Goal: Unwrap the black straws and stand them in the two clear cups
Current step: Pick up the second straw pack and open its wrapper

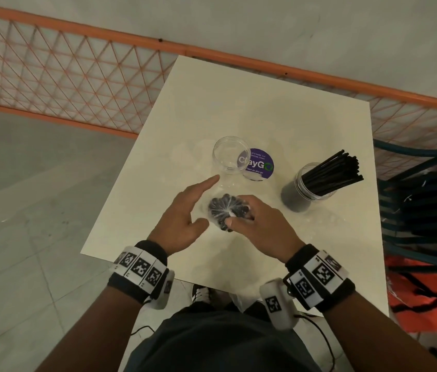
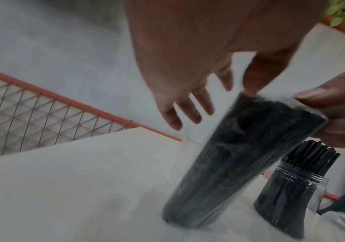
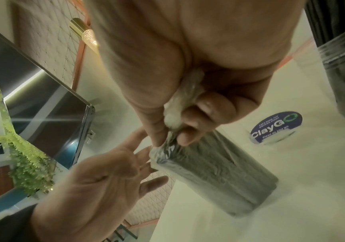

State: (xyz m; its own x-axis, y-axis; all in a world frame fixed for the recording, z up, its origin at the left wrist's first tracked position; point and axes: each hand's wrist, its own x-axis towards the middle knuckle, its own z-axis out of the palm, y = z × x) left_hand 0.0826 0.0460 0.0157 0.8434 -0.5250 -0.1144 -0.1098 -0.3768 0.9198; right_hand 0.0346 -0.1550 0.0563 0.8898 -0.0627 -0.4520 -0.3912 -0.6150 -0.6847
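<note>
A bundle of black straws (image 1: 226, 212) in clear plastic wrap stands upright on the cream table (image 1: 239, 108). My right hand (image 1: 255, 224) grips the bundle's top, thumb and fingers pinching the wrap (image 3: 175, 114). My left hand (image 1: 185, 210) hovers just left of it, fingers spread and straight, holding nothing. The wrapped bundle (image 2: 229, 163) leans slightly in the left wrist view. An empty clear cup (image 1: 231, 159) stands behind the hands. A second clear cup (image 1: 308, 187) at the right holds several unwrapped black straws (image 1: 338, 170).
A purple round ClayGo sticker (image 1: 261, 163) lies on the table by the empty cup. An orange mesh fence (image 1: 64, 84) runs behind the table. Stacked dark chairs (image 1: 427, 210) and an orange bag (image 1: 427, 285) sit at the right.
</note>
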